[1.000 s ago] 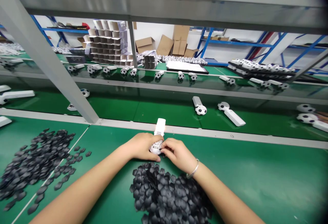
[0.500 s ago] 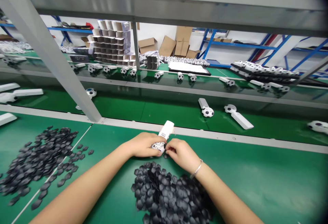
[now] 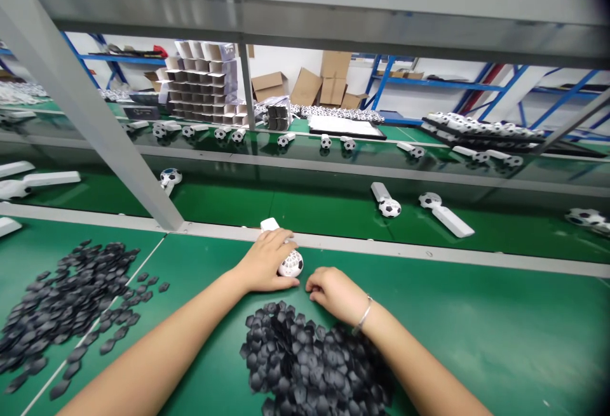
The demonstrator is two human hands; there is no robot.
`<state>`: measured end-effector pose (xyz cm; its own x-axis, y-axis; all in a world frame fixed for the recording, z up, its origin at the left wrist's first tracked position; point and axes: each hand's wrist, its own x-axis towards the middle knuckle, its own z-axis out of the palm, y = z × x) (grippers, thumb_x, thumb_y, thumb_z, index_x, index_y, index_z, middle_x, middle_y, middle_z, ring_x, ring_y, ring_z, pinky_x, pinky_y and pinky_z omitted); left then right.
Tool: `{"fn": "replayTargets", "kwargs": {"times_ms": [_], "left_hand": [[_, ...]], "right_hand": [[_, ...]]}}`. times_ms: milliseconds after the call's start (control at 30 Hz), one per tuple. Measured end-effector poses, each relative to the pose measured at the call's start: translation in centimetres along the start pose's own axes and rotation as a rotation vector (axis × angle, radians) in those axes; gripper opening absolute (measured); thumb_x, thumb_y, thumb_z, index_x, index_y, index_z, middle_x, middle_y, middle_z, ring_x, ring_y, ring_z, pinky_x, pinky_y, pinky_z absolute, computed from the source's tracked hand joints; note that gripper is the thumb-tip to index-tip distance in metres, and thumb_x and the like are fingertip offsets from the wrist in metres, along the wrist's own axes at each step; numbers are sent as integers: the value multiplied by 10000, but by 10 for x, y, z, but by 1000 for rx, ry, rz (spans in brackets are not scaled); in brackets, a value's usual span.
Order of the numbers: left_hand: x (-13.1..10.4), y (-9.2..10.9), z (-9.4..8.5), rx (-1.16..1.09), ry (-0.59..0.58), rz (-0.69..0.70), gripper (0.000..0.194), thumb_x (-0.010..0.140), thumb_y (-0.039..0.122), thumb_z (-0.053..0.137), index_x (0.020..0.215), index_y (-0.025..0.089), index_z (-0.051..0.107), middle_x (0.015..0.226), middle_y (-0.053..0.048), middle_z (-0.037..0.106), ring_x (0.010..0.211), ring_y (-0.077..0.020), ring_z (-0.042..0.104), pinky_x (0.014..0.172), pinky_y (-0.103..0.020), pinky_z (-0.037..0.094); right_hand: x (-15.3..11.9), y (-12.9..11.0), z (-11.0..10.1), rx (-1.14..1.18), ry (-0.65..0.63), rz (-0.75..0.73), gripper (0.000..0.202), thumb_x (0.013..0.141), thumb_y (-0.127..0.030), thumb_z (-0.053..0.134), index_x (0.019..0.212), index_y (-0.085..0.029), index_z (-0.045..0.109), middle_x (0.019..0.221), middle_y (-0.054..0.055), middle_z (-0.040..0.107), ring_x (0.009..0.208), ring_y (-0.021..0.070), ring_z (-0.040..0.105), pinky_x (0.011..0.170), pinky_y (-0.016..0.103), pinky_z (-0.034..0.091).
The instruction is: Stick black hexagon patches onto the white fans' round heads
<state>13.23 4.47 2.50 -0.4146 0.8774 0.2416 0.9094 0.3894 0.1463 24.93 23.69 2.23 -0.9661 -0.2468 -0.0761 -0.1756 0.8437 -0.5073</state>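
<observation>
Football-headed fan (image 3: 286,256) in our left hand (image 3: 264,265): handle points away, head toward us; right hand (image 3: 333,292) loosely curled, empty.

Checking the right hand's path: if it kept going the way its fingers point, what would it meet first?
Probably the ball-headed white piece held by the left hand, just beyond the right hand; depth is unclear.

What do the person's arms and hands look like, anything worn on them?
Both forearms are bare, with no sleeves or gloves in view. The left hand wears nothing visible. The right hand has a thin silver bangle at the wrist.
</observation>
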Motion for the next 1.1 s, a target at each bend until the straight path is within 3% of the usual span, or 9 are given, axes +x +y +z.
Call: {"fn": "replayTargets", "kwargs": {"times_ms": [133, 300, 467, 767, 967, 1100], "left_hand": [[1, -5, 2, -103, -14, 103, 684, 693, 623, 666, 1234, 227, 531, 1178, -82, 592, 1159, -290, 475, 1074, -449, 242], [2, 2, 8, -108, -42, 100, 639, 652, 629, 677, 1130, 216, 585, 958, -65, 641, 954, -267, 548, 962, -423, 332], [1, 8, 7, -88, -46, 74, 596, 644, 593, 679, 1102, 222, 593, 916, -57, 640, 929, -265, 550, 890, -392, 355], [4, 11, 4, -75, -64, 43, 524, 637, 523, 683, 1061, 229, 591, 902, -45, 641, 908, -258, 560, 852, -375, 360], [4, 10, 5, -90, -66, 53, 542, 642, 543, 689, 1074, 233, 585, 904, -46, 645, 907, -262, 563, 855, -378, 352], [3, 8, 2, -104, -77, 84, 599, 705, 680, 611, 1094, 225, 583, 907, -63, 639, 898, -269, 548, 841, -382, 350]], "right_hand": [[-4, 0, -10, -45, 3, 32, 213, 799, -27, 562, 813, -153, 733, 844, 78, 684, 782, 192, 628, 736, 270, 436], [-6, -11, -20, -9, 67, -3, 173, 835, -39, 569, 818, -156, 695, 841, 49, 673, 796, 168, 614, 743, 246, 440], [-2, -16, -9, 223, 263, -164, 115, 838, -61, 627, 839, -168, 667, 855, 26, 651, 839, 149, 593, 765, 224, 447], [2, -12, 3, 302, 376, -307, 180, 862, -51, 578, 935, -167, 693, 934, 70, 653, 870, 170, 602, 793, 271, 486], [3, -13, 6, 352, 373, -301, 186, 852, -69, 611, 918, -201, 724, 920, 47, 686, 862, 162, 627, 808, 270, 496], [3, -15, 10, 295, 408, -215, 156, 859, -107, 616, 942, -202, 708, 890, 45, 646, 821, 167, 602, 763, 278, 486]]}}
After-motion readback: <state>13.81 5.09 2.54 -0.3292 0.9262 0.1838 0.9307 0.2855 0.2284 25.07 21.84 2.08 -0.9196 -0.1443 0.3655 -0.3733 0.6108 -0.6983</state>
